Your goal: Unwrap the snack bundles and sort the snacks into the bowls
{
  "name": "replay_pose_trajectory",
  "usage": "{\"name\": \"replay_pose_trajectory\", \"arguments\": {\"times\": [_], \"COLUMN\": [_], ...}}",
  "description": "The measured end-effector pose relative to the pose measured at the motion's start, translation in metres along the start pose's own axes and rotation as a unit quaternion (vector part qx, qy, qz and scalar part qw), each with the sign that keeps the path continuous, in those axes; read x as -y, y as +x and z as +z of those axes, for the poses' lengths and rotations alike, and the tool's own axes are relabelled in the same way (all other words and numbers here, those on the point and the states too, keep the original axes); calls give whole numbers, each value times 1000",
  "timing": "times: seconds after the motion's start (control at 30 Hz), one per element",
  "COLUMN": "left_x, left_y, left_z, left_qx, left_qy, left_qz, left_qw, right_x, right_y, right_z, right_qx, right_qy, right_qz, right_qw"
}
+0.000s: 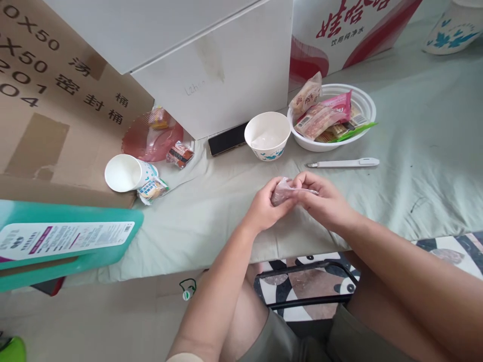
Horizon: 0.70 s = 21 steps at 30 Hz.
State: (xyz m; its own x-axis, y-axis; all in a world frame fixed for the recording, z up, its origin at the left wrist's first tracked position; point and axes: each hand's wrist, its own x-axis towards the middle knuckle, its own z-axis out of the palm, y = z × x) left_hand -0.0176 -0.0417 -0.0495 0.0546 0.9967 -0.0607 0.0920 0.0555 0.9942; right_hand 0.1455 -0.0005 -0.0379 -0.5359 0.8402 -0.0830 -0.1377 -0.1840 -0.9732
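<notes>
Clock centred on the hands, 12 straight ahead of the person.

Item: wrapper (pixel 281 192), clear film, at centre, above the cloth (pixel 211 226); contents, if any, hidden.

Item: left hand (pixel 270 201), at 9 on the wrapper; fingers curled nearly closed round it.

Item: right hand (pixel 320 197), at 3; thumb and fingers drawn together, pinching the film's edge.

Item: bowl (pixel 272 154), at 11, near; tub (pixel 371 111) of packets (pixel 323 116), at 1; knife (pixel 341 163), at 2, tip towards 9.

Handling, in this onlooker's judgement: left grip light, lest the contents crush; right pinch close to the edge; pull slow, sideways, since thin film may tear suddenly; wrists clear of the knife's tip.
</notes>
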Motion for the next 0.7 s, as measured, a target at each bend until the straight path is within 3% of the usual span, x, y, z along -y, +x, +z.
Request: {"name": "replay_pose_trajectory", "arguments": {"times": [0.17, 0.23, 0.33, 0.5, 0.6, 0.7], "left_x": [-11, -14, -13, -10, -13, -16], "left_y": [-1, -3, -8, -12, -14, -17], "left_z": [-8, -15, -23, -38, -45, -49], "left_qx": [-27, -14, -47, -135, -161, -167], "left_qy": [-19, -11, -2, -23, -36, -44], "left_qz": [-45, -48, -31, -12, -20, -34], "left_qw": [998, 999, 998, 990, 986, 984], "right_x": [-3, -2, 0, 9, 23, 47], "right_y": [3, 4, 4, -5, -4, 16], "right_z": [-5, -7, -3, 13, 18, 20], "right_qx": [-107, -47, 45, -69, -138, -188], "right_qy": [-143, -157, -163, -232, -303, -405], "right_qz": [-71, -41, 23, -16, -67, -201], "right_qw": [981, 986, 985, 970, 941, 872]}}
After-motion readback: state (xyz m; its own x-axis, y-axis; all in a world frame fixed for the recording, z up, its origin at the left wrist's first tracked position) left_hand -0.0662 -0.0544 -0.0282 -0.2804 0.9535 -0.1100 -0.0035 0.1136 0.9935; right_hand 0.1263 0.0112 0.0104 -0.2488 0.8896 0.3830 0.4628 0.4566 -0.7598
